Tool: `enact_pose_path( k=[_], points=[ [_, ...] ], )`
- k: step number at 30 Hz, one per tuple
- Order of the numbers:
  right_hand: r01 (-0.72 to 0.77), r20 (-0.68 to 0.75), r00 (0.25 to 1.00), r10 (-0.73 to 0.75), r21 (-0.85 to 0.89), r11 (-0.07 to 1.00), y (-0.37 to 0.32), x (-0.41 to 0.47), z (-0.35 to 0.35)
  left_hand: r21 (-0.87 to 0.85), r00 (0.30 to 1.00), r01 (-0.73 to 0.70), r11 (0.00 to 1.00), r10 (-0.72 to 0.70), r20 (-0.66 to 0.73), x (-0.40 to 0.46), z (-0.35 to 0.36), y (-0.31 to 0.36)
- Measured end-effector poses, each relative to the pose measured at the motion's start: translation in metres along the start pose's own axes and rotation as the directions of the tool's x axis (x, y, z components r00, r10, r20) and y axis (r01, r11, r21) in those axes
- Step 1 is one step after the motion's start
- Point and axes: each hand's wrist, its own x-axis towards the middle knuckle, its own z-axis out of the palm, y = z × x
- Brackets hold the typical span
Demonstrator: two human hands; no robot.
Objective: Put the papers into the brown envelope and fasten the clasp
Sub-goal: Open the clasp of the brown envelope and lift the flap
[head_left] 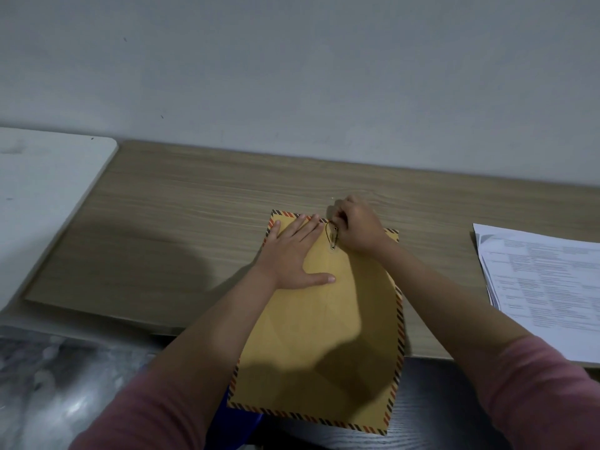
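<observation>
A brown envelope (pixel 328 336) with a red and black striped border lies lengthwise on the wooden table (pixel 181 222), its near end hanging over the table's front edge. My left hand (pixel 293 251) presses flat on the envelope's far left part, fingers spread straight. My right hand (pixel 355 227) has its fingers curled at the envelope's far edge and pinches the string of the metal clasp (pixel 333 238). A stack of printed papers (pixel 542 287) lies on the table to the right, apart from the envelope.
A white board (pixel 42 196) lies at the left beside the wooden table. A grey wall rises right behind the table. Crinkled clear plastic (pixel 48 384) sits at the lower left, and a dark wood surface (pixel 431 410) shows below the table's front edge.
</observation>
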Motion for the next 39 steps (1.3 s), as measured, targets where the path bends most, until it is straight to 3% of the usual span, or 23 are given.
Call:
enact_pose_path(
  k=[8, 14, 22, 28, 32, 35, 37, 39],
  points=[
    [-0.04, -0.089, 0.994, 0.061, 0.22, 0.975, -0.001, 0.0, 0.0, -0.024, 0.999, 0.037, 0.999, -0.038, -0.036, -0.001, -0.002, 0.003],
    [-0.016, -0.073, 0.997, 0.036, 0.254, 0.967, 0.005, -0.015, 0.006, -0.029, 0.997, 0.064, 0.998, -0.065, -0.039, -0.001, -0.003, 0.004],
    [-0.057, -0.126, 0.989, 0.079, 0.17, 0.984, -0.009, -0.011, 0.015, -0.031, 0.995, 0.082, 0.996, -0.083, -0.05, -0.003, -0.005, 0.006],
    [-0.018, -0.034, 0.999, 0.02, 0.069, 0.997, -0.021, -0.013, 0.014, -0.023, 0.995, 0.083, 0.996, -0.084, -0.054, -0.003, -0.005, 0.006],
    [-0.102, -0.108, 0.985, 0.137, 0.283, 0.954, -0.022, -0.028, 0.004, -0.023, 0.995, 0.095, 0.995, -0.096, -0.041, -0.003, -0.006, 0.006],
    [-0.115, -0.105, 0.97, 0.22, 0.598, 0.793, -0.023, -0.048, -0.004, -0.021, 0.994, 0.098, 0.995, -0.099, -0.044, -0.003, -0.006, 0.006],
    [-0.125, -0.083, 0.969, 0.232, 0.647, 0.752, -0.023, -0.062, -0.007, -0.022, 0.994, 0.099, 0.995, -0.1, -0.039, -0.003, -0.006, 0.007],
    [-0.129, -0.106, 0.965, 0.24, 0.603, 0.787, -0.024, -0.067, -0.005, -0.014, 0.994, 0.102, 0.995, -0.103, -0.036, -0.003, -0.006, 0.007]
  ],
)
